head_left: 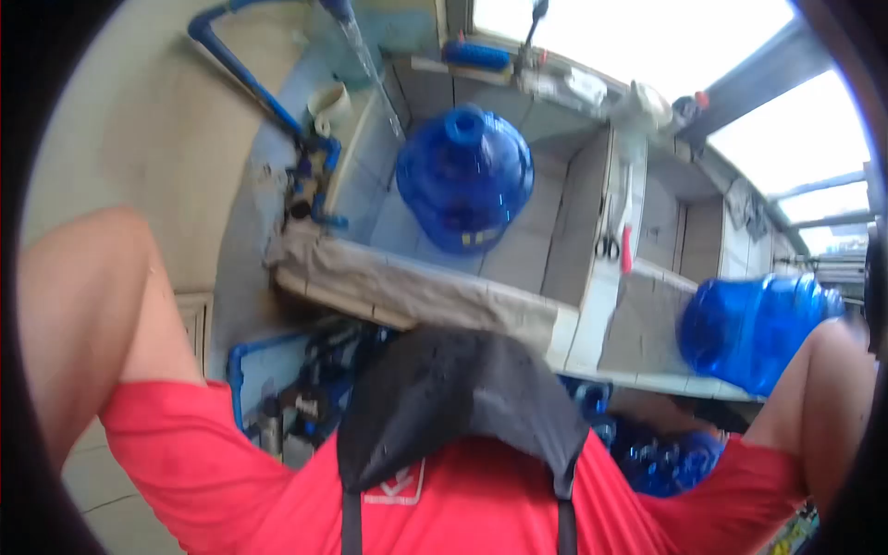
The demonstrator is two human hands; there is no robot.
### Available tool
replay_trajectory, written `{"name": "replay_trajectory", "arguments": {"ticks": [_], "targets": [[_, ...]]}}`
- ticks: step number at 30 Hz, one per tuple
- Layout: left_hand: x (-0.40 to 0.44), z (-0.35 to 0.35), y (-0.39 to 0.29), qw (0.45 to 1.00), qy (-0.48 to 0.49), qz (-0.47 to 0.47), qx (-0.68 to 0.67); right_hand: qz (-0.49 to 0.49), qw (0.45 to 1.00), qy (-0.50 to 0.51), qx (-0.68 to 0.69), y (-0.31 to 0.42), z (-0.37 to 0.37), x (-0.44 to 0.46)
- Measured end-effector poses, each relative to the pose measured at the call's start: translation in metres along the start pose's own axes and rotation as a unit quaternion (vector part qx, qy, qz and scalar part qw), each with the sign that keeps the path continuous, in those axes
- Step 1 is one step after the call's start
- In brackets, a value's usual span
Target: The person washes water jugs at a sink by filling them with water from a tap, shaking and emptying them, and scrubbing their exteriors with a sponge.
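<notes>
Jug stands upright in the basin, near running water. Both hands are out of view, grip undeterminable. Filling or rinsing appears in hand; next move likely calls for lining it up with that water.

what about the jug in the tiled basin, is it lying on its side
No, the blue jug stands upright in the tiled basin, neck up.

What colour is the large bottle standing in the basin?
The bottle is translucent blue, seen best in the head view.
</notes>
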State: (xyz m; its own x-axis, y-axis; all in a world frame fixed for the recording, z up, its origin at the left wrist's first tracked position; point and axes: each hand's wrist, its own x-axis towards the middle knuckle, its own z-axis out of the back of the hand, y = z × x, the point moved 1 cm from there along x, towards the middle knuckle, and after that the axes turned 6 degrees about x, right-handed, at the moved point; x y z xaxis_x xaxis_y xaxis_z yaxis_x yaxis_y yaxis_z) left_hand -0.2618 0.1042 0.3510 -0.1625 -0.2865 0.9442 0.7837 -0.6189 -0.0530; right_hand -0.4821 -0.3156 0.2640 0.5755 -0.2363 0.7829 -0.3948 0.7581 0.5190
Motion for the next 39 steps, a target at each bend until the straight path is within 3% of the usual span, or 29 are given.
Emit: {"name": "replay_trajectory", "arguments": {"ticks": [5,11,16,20,22,24,26,27,29,31,33,35,37,39], "targets": [[-0.009,-0.004,-0.015,0.998,0.014,-0.069,0.008,-0.009,0.999,-0.017,0.028,-0.016,-0.018,-0.018],[-0.009,0.007,-0.009,0.998,-0.033,-0.032,0.035,-0.022,0.997,-0.025,0.067,-0.026,-0.024,-0.006],[-0.01,0.013,-0.004,0.991,-0.118,-0.061,0.018,-0.023,0.989,-0.036,0.141,-0.043,-0.058,0.007],[-0.019,0.027,0.006,0.967,-0.241,-0.08,-0.011,-0.07,0.97,-0.037,0.23,-0.074,-0.129,0.021],[-0.034,0.028,0.022,0.947,-0.318,-0.04,-0.029,-0.108,0.954,-0.03,0.278,-0.093,-0.179,0.025],[-0.077,0.006,0.055,0.936,-0.341,0.084,-0.033,-0.17,0.935,-0.02,0.312,-0.113,-0.237,0.018],[-0.154,-0.039,0.107,0.938,-0.219,0.259,0.073,-0.282,0.905,-0.039,0.317,-0.124,-0.292,0.0],[-0.174,-0.051,0.131,0.932,-0.035,0.294,0.211,-0.292,0.906,-0.068,0.3,-0.146,-0.311,-0.015],[-0.216,-0.087,0.171,0.85,0.091,0.424,0.298,-0.295,0.906,-0.09,0.29,-0.156,-0.34,-0.007],[-0.251,-0.101,0.198,0.852,0.135,0.373,0.342,-0.203,0.97,-0.014,0.135,-0.137,-0.37,0.025],[-0.278,-0.111,0.221,0.85,0.181,0.314,0.383,-0.206,0.961,0.13,0.133,-0.112,-0.404,0.056],[-0.302,-0.125,0.24,0.852,0.277,0.249,0.369,-0.113,0.946,0.273,0.131,-0.106,-0.452,0.07],[-0.313,-0.122,0.258,0.842,0.337,0.243,0.345,-0.012,0.91,0.4,0.106,-0.11,-0.502,0.077],[-0.311,-0.114,0.272,0.828,0.397,0.237,0.317,-0.1,0.891,0.428,0.109,-0.089,-0.517,0.086]]}}
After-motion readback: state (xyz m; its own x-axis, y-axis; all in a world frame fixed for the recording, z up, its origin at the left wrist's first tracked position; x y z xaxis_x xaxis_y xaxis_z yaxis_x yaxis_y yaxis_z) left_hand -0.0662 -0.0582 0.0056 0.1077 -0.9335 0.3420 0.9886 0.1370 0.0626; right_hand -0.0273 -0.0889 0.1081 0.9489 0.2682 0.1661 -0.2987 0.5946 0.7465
